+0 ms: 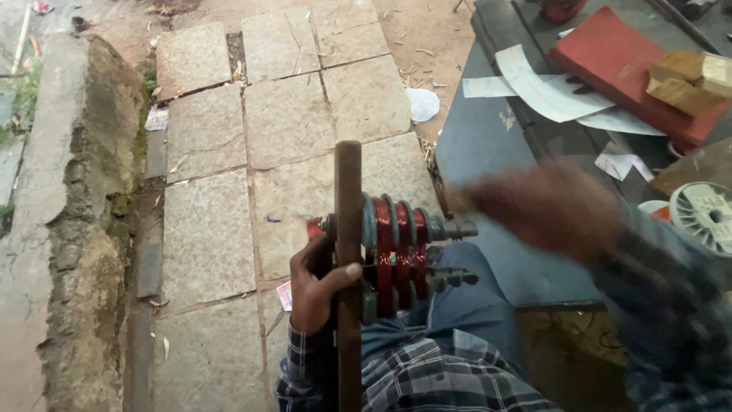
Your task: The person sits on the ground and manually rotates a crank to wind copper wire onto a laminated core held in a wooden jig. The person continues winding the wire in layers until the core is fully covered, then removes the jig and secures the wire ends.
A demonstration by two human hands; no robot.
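Left hand (316, 286) sits at six o'clock in the view, fingers clenched around a rusty brown upright metal bar (348, 252). Touching the bar at its three o'clock side is a grey metal winding former (396, 255) with several grooves filled with red enamelled wire, its bolts projecting toward three o'clock. Right hand (545, 210) lies at three o'clock of the former, blurred; state of its fingers cannot be determined. Beyond, toward one o'clock, a dark grey metal desk (484, 141) carries white paper sheets (549, 91) and a flat red book (621, 65). Stone paving slabs (286, 114) extend toward twelve o'clock.
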